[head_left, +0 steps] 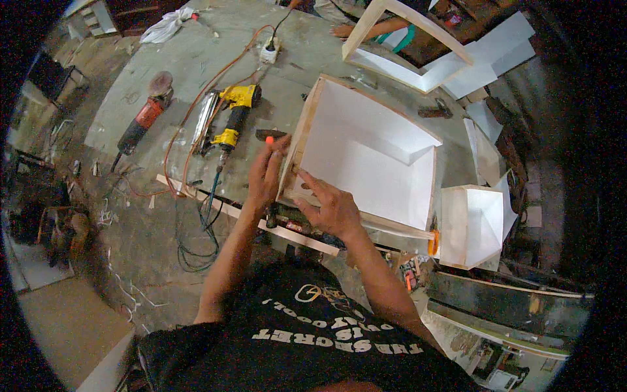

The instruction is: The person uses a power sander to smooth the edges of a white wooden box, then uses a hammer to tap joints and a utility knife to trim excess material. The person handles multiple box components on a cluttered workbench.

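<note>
A shallow wooden box with a white lining (372, 150), shaped like a drawer, lies on the grey worktable (215, 59) in front of me. My left hand (264, 173) is at its left outer side, fingers close together and bent by the rim. Under that hand runs a hammer (269, 135) with a dark head and an orange spot; its handle end shows below my wrist. Whether the fingers grip the hammer or the box side is hidden. My right hand (331, 208) rests on the near left corner, index finger stretched onto the rim, thumb apart.
Left of the box lie a yellow and black nail gun (236, 114) with its hose and a red angle grinder (145, 121). An orange cord (196, 111) meets a white socket block (270, 50). Beyond stand a wooden frame (405, 46) and another person's arm (375, 29). A second box (471, 225) stands right.
</note>
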### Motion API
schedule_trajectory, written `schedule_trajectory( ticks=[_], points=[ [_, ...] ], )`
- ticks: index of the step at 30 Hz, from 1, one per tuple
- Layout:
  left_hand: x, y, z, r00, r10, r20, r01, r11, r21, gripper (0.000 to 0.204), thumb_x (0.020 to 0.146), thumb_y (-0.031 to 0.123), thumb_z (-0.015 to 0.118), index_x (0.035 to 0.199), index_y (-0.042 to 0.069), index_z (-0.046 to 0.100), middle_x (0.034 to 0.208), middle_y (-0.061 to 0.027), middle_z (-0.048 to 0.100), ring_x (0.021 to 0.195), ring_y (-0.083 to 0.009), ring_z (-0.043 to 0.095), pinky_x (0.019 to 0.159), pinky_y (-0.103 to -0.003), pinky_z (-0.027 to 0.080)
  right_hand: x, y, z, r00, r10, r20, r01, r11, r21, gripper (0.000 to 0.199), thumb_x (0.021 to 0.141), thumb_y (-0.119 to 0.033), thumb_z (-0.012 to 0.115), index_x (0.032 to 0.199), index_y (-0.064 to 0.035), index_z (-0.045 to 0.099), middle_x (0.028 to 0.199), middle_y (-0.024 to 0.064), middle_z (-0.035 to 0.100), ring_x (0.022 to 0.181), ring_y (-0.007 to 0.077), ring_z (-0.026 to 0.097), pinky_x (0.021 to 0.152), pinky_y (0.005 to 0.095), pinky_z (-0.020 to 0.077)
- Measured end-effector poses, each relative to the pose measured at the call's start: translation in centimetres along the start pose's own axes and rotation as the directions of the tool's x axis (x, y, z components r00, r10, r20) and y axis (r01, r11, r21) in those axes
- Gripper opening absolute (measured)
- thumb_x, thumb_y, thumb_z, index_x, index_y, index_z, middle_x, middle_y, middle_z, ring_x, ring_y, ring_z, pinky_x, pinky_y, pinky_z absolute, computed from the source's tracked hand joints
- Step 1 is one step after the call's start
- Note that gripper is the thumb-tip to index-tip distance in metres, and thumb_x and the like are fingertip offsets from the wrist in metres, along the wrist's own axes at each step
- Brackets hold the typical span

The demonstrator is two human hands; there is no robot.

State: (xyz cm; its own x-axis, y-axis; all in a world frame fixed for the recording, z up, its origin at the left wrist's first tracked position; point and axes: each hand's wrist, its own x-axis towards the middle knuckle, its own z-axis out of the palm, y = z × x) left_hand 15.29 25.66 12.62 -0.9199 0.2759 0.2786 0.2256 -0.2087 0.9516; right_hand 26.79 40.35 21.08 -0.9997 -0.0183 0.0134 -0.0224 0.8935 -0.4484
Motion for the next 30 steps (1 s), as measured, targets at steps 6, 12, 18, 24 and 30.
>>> schedule_trajectory(
  ticks=[6, 12, 18, 24, 30],
  points=[
    [10.9, -5.5, 4.6, 0.987, -0.090, 0.130, 0.097, 0.994, -0.048, 0.043, 0.108, 0.024, 0.050, 0.141, -0.001, 0.057, 0.120, -0.0089, 0.069, 0.106, -0.0183, 0.062, 0.095, -0.033, 0.048, -0.1, 0.1, 0.4, 0.998, 0.059, -0.030, -0.057, 0.997, 0.060, 0.065, 0.092, -0.043, 0.069, 0.149, -0.0172, 0.051, 0.112, 0.0124, 0.075, 0.103, 0.0294, 0.073, 0.086, 0.0434, 0.0590],
    [16.6, -6.5, 6.3, 0.981, -0.060, 0.185, 0.049, 0.997, 0.063, 0.038, 0.105, 0.021, 0.053, 0.137, 0.001, 0.058, 0.102, -0.0098, 0.070, 0.090, -0.0213, 0.063, 0.084, -0.036, 0.051, 0.0, -0.1, 0.5, 0.998, 0.061, -0.011, -0.061, 0.998, -0.009, 0.060, 0.092, -0.041, 0.070, 0.144, -0.0142, 0.057, 0.105, 0.0119, 0.076, 0.095, 0.0307, 0.074, 0.083, 0.0443, 0.0592],
    [16.2, -5.1, 6.0, 0.969, -0.135, 0.206, 0.079, 0.962, 0.262, 0.028, 0.102, 0.016, 0.053, 0.126, 0.003, 0.061, 0.095, -0.0179, 0.069, 0.087, -0.0306, 0.066, 0.080, -0.040, 0.052, 0.1, -0.2, 0.6, 0.999, 0.049, 0.017, -0.047, 0.994, -0.101, 0.056, 0.088, -0.037, 0.072, 0.137, -0.0117, 0.063, 0.102, 0.0112, 0.076, 0.091, 0.0289, 0.074, 0.079, 0.0420, 0.0597],
    [16.9, -4.7, 6.1, 0.980, 0.024, 0.195, -0.081, 0.954, 0.289, 0.013, 0.097, 0.010, 0.057, 0.108, 0.007, 0.062, 0.095, -0.0212, 0.067, 0.091, -0.0415, 0.065, 0.078, -0.050, 0.052, 0.7, -0.1, 0.4, 1.000, -0.009, 0.003, 0.010, 0.993, -0.122, 0.052, 0.084, -0.037, 0.074, 0.126, -0.0068, 0.068, 0.091, 0.0124, 0.074, 0.076, 0.0303, 0.071, 0.068, 0.0424, 0.0580],
    [16.4, -3.2, 7.0, 0.978, -0.179, 0.105, 0.125, 0.912, 0.390, 0.010, 0.094, 0.009, 0.060, 0.103, 0.004, 0.062, 0.102, -0.0224, 0.067, 0.097, -0.0430, 0.063, 0.082, -0.053, 0.051, 0.8, 0.1, 0.2, 0.998, -0.046, 0.035, 0.051, 0.988, -0.146, 0.044, 0.079, -0.037, 0.077, 0.112, -0.0071, 0.072, 0.083, 0.0094, 0.073, 0.068, 0.0279, 0.069, 0.062, 0.0406, 0.0564]
  ],
)
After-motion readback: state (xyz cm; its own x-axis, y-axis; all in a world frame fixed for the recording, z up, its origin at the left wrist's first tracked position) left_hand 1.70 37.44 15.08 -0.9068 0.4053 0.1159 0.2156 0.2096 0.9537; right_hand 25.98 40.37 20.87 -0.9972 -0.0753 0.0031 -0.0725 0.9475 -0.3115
